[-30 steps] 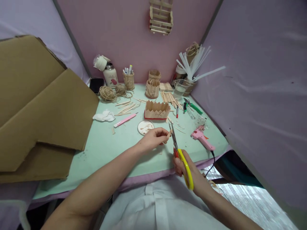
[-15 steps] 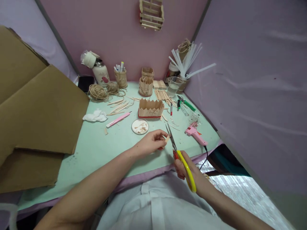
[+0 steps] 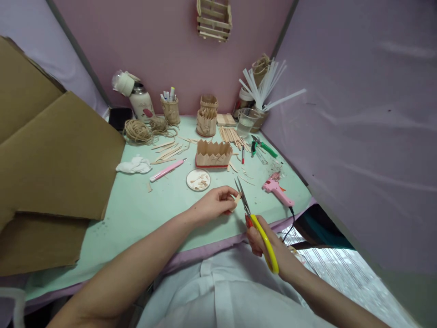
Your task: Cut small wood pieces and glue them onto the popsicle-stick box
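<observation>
My left hand (image 3: 218,202) pinches a small, thin wooden strip (image 3: 237,198) between thumb and fingers, just above the table. My right hand (image 3: 258,237) is wrapped round the handles of yellow-and-red scissors (image 3: 265,239). The scissor blades point away from me, slightly parted, with the strip's end beside or between them; I cannot tell which. Beyond my left hand lies a round white dish (image 3: 198,180) with small wood pieces in it. Behind the dish stands a wooden box (image 3: 214,155) with a jagged top edge and a red base line.
A pink glue gun (image 3: 277,190) lies at the right, near green-handled pliers (image 3: 268,149). Left are a pink craft knife (image 3: 168,170), crumpled white tissue (image 3: 134,165) and a large cardboard box (image 3: 64,150). Twine (image 3: 138,132), wood sticks (image 3: 234,137) and a cup (image 3: 246,123) stand or lie farther back.
The whole view has shifted very slightly. Both hands keep nearly the same pose, with the strip and scissors still held close together.
</observation>
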`<state>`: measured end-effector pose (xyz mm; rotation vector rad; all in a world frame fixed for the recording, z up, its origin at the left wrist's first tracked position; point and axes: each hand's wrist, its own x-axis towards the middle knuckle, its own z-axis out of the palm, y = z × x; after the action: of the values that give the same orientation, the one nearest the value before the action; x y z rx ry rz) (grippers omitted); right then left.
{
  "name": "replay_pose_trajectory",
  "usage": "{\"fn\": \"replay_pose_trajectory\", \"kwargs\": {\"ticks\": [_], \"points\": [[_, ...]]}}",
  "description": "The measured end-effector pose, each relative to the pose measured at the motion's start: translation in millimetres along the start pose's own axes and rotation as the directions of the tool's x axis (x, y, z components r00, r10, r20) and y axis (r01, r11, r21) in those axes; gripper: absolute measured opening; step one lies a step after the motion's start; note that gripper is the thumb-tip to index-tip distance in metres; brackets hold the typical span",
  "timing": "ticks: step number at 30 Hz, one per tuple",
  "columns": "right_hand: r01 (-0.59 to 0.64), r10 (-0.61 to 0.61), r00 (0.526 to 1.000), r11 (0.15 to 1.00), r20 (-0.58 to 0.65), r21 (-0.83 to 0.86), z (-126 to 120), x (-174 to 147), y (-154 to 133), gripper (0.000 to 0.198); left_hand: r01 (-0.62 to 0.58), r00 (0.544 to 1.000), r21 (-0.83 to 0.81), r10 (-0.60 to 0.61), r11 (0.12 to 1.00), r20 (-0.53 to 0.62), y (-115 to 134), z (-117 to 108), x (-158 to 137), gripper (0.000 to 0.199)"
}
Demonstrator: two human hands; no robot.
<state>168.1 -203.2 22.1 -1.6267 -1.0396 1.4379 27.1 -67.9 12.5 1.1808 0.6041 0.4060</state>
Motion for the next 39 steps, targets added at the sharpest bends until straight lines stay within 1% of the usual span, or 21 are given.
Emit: {"fn": "replay_pose_trajectory", "kwargs": {"ticks": [3,7,12,16,21,25,31,37,39], "points": [[-0.030,0.031,0.999,0.998,-0.012,0.051,4,1,4,0.038,-0.021,1.000,-0.024,0.021,0.999,0.008,-5,1,2,0.024],[-0.047,0.049,0.999,0.992,-0.018,0.120,7,3,11,0.037,0.014,1.000,-0.093,-0.014,0.996,0.008,-7,4,2,0.025],[-0.041,0.042,0.999,0.995,-0.006,0.088,6,1,14,0.035,0.052,0.999,-0.169,-0.050,0.984,0.014,-7,7,1,0.027],[-0.020,0.017,0.999,0.996,0.032,0.082,3,-1,12,0.035,0.084,0.996,-0.157,-0.082,0.984,0.016,-4,6,0,0.025],[-0.043,0.041,0.998,0.998,0.049,0.046,0,-4,5,0.037,0.105,0.994,-0.116,-0.100,0.988,0.047,-3,4,-1,0.026],[-0.093,0.092,0.992,0.996,0.088,0.004,-5,-6,3,0.041,0.106,0.990,-0.122,-0.093,0.987,0.108,-3,2,-1,0.025],[-0.183,0.183,0.972,0.983,0.145,-0.010,-15,-13,6,0.046,0.167,0.975,-0.099,-0.149,0.981,0.167,-4,2,-1,0.028],[-0.251,0.256,0.955,0.967,0.149,-0.052,-26,-18,8,0.042,0.215,0.964,-0.059,-0.201,0.975,0.176,-3,2,-1,0.028],[-0.270,0.275,0.946,0.961,0.172,-0.052,-28,-19,8,0.041,0.220,0.961,-0.051,-0.207,0.974,0.182,-2,3,-1,0.027]]}}
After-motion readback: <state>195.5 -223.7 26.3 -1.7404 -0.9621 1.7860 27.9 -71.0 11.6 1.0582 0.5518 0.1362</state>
